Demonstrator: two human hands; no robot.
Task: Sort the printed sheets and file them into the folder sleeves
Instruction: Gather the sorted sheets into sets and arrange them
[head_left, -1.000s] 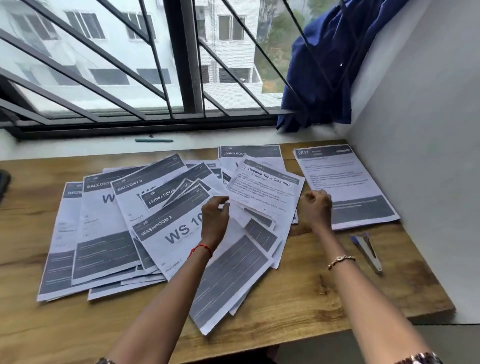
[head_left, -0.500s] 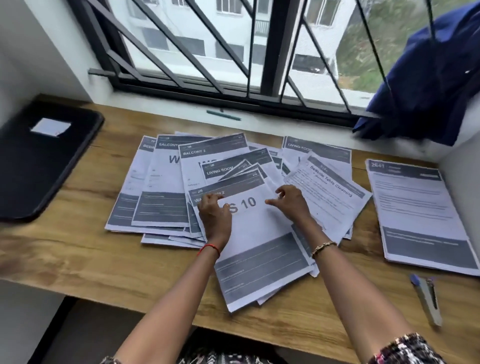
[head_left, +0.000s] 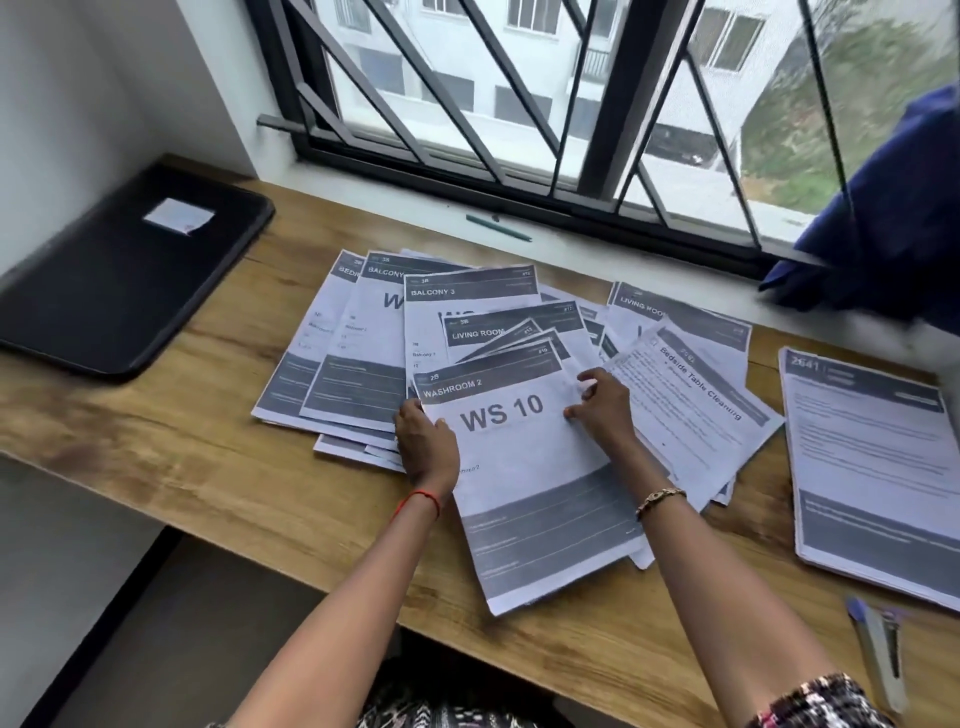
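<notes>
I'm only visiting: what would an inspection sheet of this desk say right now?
Surface: wooden desk, paper-strewn.
Job's things: printed sheets fanned out, WS 10 sheet on top; separate stack at right; black folder at left.
Clutter: cutter-like tool front right; pen on the sill.
Grips: left hand holds the WS 10 sheet's left edge; right hand pinches its right edge.
Cables: nothing seen.
Surroundings: barred window, blue cloth at right.

Wooden desk (head_left: 156, 452), barred window (head_left: 519, 104) — white wall (head_left: 78, 104)
</notes>
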